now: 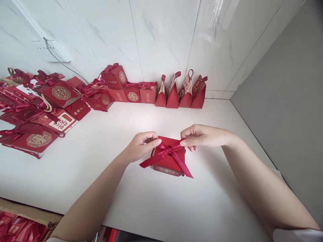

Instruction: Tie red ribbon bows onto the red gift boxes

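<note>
A small red gift box (180,162) with a gold print on its near side stands on the white table in front of me. On its top sits a dark red satin ribbon (168,151) tied in a bow, its two tails hanging over the near edge. Between thumb and fingers, my left hand (141,145) pinches the bow's left loop. My right hand (198,137) pinches the right loop at the box's far right corner. Both hands are closed on the ribbon, and the loops' ends are partly hidden by the fingers.
Several red gift boxes (133,94) and four-sided handled ones (173,95) line the tiled wall. A pile of red boxes (60,93) covers the left of the table (96,168). A cardboard carton (27,210) of red packets stands at lower left. A grey wall (282,84) bounds the right.
</note>
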A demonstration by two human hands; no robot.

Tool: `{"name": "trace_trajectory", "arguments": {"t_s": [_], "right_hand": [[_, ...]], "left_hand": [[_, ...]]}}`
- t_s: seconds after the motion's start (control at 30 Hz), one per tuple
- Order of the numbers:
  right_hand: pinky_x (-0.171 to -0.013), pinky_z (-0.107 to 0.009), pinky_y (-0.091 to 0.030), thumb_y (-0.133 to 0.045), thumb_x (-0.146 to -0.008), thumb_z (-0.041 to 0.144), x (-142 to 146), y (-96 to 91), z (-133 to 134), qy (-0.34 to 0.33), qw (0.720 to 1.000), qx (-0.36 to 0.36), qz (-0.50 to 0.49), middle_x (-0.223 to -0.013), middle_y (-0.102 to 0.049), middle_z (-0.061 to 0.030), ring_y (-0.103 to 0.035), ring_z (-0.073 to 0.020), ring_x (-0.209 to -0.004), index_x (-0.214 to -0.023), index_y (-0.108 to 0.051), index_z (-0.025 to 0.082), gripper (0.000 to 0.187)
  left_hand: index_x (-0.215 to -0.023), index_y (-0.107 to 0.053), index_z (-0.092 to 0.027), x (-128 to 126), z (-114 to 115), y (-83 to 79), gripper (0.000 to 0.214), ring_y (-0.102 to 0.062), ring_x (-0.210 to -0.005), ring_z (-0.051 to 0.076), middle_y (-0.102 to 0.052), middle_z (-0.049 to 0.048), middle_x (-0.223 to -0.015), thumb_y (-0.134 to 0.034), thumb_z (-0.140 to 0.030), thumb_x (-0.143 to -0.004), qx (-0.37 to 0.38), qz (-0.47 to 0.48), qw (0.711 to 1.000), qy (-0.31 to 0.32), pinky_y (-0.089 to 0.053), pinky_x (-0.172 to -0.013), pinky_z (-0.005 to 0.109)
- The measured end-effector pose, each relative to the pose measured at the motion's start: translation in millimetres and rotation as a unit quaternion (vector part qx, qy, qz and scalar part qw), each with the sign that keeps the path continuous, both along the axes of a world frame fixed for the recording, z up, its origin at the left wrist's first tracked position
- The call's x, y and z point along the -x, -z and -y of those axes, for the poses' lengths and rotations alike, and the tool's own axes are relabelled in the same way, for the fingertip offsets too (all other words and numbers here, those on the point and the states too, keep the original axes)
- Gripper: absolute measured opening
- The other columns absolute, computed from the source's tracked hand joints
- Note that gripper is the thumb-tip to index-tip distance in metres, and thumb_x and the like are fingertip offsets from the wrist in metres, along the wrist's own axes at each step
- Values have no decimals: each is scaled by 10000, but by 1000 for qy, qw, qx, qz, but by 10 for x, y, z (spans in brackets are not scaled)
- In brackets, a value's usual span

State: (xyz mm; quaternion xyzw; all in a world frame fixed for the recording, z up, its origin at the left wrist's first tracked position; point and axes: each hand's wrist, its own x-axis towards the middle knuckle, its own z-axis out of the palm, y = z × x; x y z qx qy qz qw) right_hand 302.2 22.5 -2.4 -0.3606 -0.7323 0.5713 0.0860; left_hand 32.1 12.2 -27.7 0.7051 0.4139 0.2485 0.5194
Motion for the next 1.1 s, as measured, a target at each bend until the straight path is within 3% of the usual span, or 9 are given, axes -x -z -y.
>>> {"name": "trace_trajectory", "arguments": {"t_s": [0.1,0.3,0.67,1.1], "right_hand": [[-643,-287,-459,-661,-804,584,3,4,-7,2,1000,10,-10,-680,-642,-11,-604,-146,-643,-725,-603,183,413],[-480,-245,-364,-645,-810,605,16,5,9,17,998,62,29,-709,-720,-43,-657,-152,-543,-752,-598,183,428],[-685,-291,-498,-705,-766,577,51,105,-46,39,997,67,-16,-875,-756,-65,-697,-189,-785,-762,-647,182,399],[-740,-315,-519,-730,-759,564,29,280,-147,89,988,87,-95,-773,-709,-43,-668,-160,-730,-742,-662,155,415]], "left_hand": [[-741,-541,-170,17,-15,-2,336,-555,-715,144,-562,3,-745,-550,-461,-909,10,1,1000,9,-449,-683,283],[-733,-516,-174,46,-26,-32,339,-480,-675,123,-508,-11,-727,-521,-450,-929,-8,-25,1000,4,-382,-638,261],[-728,-504,-181,99,-55,-46,339,-458,-624,113,-500,-14,-715,-515,-456,-926,-4,-49,999,-14,-355,-575,248],[-742,-483,-184,135,-140,26,329,-323,-553,89,-420,-30,-663,-517,-452,-929,-24,-36,998,-34,-254,-527,243]]}}
